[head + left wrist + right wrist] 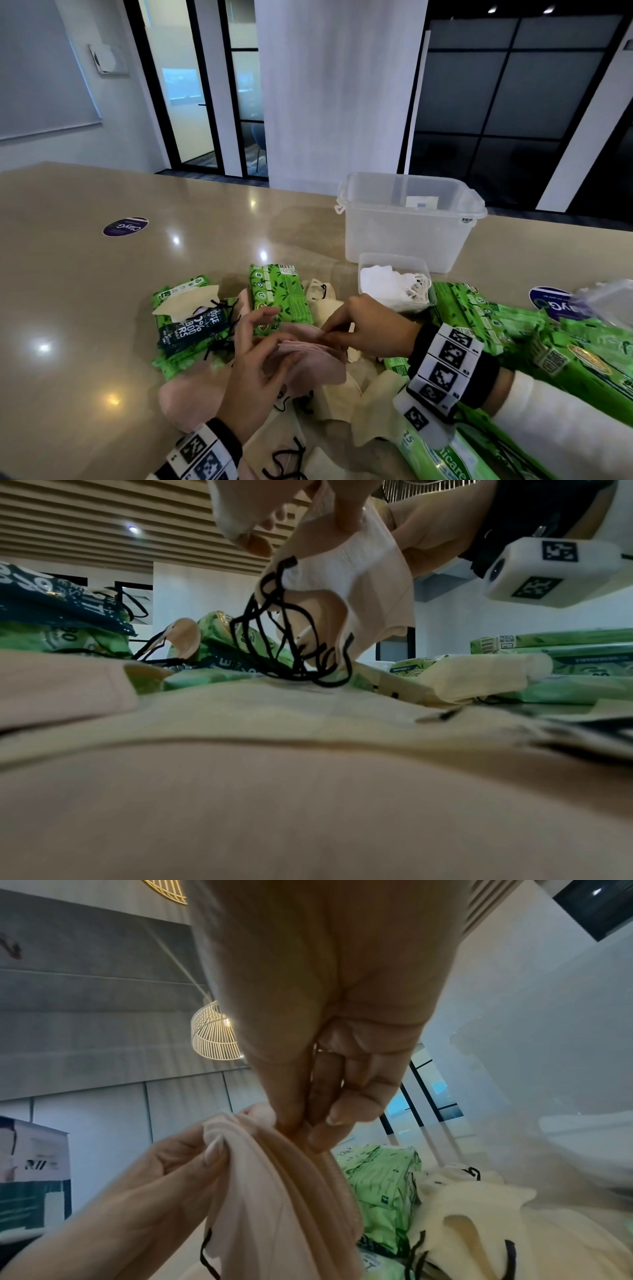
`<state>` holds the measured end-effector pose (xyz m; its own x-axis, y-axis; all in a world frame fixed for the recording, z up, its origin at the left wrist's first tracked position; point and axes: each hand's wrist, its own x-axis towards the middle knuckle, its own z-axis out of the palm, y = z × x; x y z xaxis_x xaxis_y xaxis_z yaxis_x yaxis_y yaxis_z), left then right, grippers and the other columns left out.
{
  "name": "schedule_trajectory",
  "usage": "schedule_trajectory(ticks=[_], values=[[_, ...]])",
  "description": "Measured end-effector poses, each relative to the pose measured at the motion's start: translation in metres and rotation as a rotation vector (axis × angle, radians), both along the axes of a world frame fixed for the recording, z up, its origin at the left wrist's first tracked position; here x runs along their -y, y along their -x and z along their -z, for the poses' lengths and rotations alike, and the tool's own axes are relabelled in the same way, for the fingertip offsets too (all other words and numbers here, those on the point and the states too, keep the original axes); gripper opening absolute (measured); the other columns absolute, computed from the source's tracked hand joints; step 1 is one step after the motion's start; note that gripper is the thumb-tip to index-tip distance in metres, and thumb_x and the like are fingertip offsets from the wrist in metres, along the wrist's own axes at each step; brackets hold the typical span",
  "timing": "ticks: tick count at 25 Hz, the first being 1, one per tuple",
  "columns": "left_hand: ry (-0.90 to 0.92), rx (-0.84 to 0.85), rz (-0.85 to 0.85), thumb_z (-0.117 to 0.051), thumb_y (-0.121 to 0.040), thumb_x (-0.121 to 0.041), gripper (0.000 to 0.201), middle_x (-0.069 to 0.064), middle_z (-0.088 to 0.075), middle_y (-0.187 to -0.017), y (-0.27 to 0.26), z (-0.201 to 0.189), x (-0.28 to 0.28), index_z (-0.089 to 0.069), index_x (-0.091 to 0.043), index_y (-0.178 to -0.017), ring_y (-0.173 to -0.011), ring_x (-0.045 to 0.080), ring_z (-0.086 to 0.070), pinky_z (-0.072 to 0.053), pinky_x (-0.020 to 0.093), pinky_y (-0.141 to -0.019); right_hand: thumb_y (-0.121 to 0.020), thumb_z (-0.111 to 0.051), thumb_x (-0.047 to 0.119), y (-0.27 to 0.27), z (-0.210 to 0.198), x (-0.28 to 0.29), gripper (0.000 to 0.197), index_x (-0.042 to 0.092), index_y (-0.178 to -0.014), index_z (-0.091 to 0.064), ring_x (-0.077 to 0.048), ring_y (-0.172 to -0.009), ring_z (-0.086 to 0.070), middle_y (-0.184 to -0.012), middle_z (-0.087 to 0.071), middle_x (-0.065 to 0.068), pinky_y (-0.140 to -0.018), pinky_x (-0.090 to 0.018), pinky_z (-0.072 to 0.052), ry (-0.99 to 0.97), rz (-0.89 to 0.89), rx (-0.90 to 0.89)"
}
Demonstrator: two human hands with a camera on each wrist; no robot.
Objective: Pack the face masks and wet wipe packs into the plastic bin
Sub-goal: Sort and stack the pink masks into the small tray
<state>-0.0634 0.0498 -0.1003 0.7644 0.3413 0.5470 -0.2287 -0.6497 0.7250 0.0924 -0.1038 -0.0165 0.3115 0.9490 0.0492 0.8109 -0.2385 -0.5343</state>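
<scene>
Both hands hold a small stack of pink face masks [310, 356] with black ear loops above the table's near middle. My left hand [260, 363] grips the stack from the left [192, 1153]. My right hand [356, 329] pinches its upper edge [301, 1123]. In the left wrist view the pink masks [356, 577] hang with the loops dangling. More pink and cream masks [342, 394] lie loose underneath. Green wet wipe packs [281, 298] lie around them, with several more packs [513, 329] at the right. The clear plastic bin [407, 222] stands behind, apart from both hands.
A small clear tub of white masks [394, 284] sits in front of the bin. A dark blue packet [191, 329] lies on the green packs at the left. Round purple stickers [125, 226] mark the beige table [85, 291]. A crumpled clear bag [606, 298] is at the far right.
</scene>
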Motion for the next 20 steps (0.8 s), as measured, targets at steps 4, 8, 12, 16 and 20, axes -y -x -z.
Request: schedule_trajectory(ticks=[4, 8, 12, 16, 20], values=[[-0.003, 0.032, 0.037, -0.059, -0.085, -0.031, 0.013, -0.005, -0.044, -0.141, -0.001, -0.005, 0.002, -0.067, -0.026, -0.094, -0.139, 0.008, -0.033, -0.030, 0.017, -0.110, -0.089, -0.060, 0.013, 0.000, 0.001, -0.001, 0.021, 0.016, -0.103, -0.075, 0.006, -0.065, -0.059, -0.090, -0.075, 0.000, -0.066, -0.004, -0.041, 0.042, -0.054, -0.024], [0.068, 0.027, 0.108, -0.053, -0.092, -0.029, 0.015, -0.009, -0.064, -0.107, -0.002, -0.008, 0.005, -0.063, -0.021, -0.098, -0.108, 0.012, -0.060, -0.048, 0.031, -0.091, -0.088, -0.060, 0.009, 0.000, 0.001, 0.002, 0.022, 0.016, -0.103, -0.075, 0.008, -0.065, -0.062, -0.090, -0.075, 0.002, -0.068, -0.008, -0.045, 0.044, -0.075, -0.118], [0.105, 0.010, 0.048, -0.053, -0.090, -0.036, 0.018, -0.013, -0.067, -0.098, 0.000, -0.002, 0.003, -0.061, -0.023, -0.100, -0.096, 0.006, -0.064, -0.050, 0.029, -0.082, -0.090, -0.058, 0.011, 0.002, 0.000, 0.002, 0.024, 0.016, -0.109, -0.072, 0.002, -0.075, -0.065, -0.098, -0.074, 0.002, -0.075, -0.014, -0.051, 0.096, -0.125, -0.143], [0.153, 0.047, 0.018, -0.060, -0.091, -0.028, 0.012, -0.013, -0.066, -0.101, 0.002, -0.004, 0.003, -0.056, -0.031, -0.103, -0.098, 0.008, -0.064, -0.050, 0.022, -0.084, -0.092, -0.058, 0.009, -0.028, -0.005, 0.007, 0.023, 0.014, -0.111, -0.071, -0.004, -0.080, -0.067, -0.102, -0.073, -0.002, -0.069, -0.013, -0.051, 0.115, -0.004, -0.180], [0.279, 0.056, -0.003, -0.067, -0.084, -0.010, 0.052, -0.015, -0.069, -0.102, 0.003, -0.004, 0.005, -0.046, -0.038, -0.121, -0.098, 0.003, -0.066, -0.050, 0.015, -0.086, -0.084, -0.068, 0.010, -0.072, 0.010, 0.011, 0.026, 0.017, -0.108, -0.070, 0.007, -0.075, -0.060, -0.103, -0.071, 0.001, -0.076, -0.015, -0.047, 0.234, 0.149, -0.038]])
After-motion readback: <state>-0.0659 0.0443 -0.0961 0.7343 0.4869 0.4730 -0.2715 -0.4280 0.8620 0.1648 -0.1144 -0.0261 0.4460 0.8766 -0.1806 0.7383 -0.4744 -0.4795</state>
